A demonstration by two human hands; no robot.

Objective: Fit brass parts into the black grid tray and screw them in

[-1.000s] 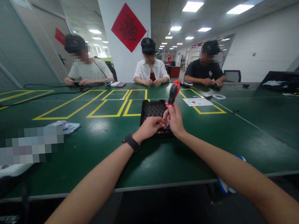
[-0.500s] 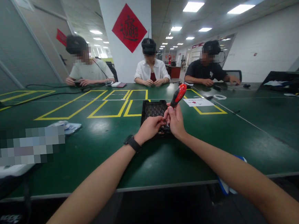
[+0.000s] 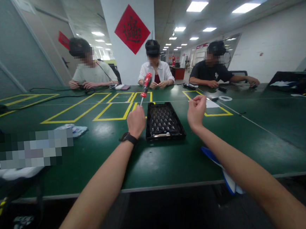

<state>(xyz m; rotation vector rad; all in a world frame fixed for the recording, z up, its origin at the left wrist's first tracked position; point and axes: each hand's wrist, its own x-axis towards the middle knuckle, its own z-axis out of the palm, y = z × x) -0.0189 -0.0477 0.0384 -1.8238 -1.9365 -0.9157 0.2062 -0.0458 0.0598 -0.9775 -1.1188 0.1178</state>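
Our left hand (image 3: 136, 122) is closed around the lower shaft of a red-and-black-handled metal screwdriver (image 3: 146, 82), its handle pointing up and leaning to our right; the tip is hidden in the fist. Our right hand (image 3: 197, 111) is raised with its fingers curled in; we cannot tell whether a small piece is pinched there.

Between the hands, apart from the right one and just beside the left, a rectangular black plastic tray with a dimpled floor (image 3: 166, 138) lies flat on the green worktop (image 3: 167, 166), nearer the worktop's near edge than its far one. Inside its near end sits a pale narrow strip (image 3: 162, 135).

To handle this well, we judge that a grip on the handle would give better control than one on the shaft. The tip should stay clear of the dimpled floor, and a free finger on the rim would steady the tray.

Farther out, a blue-and-white object (image 3: 208, 153) shows beside our right forearm by the near edge. Beyond the right hand lie a white paper sheet (image 3: 212, 103) and a white ring (image 3: 225, 98), toward the worktop's far right. Three people sit along the far edge.
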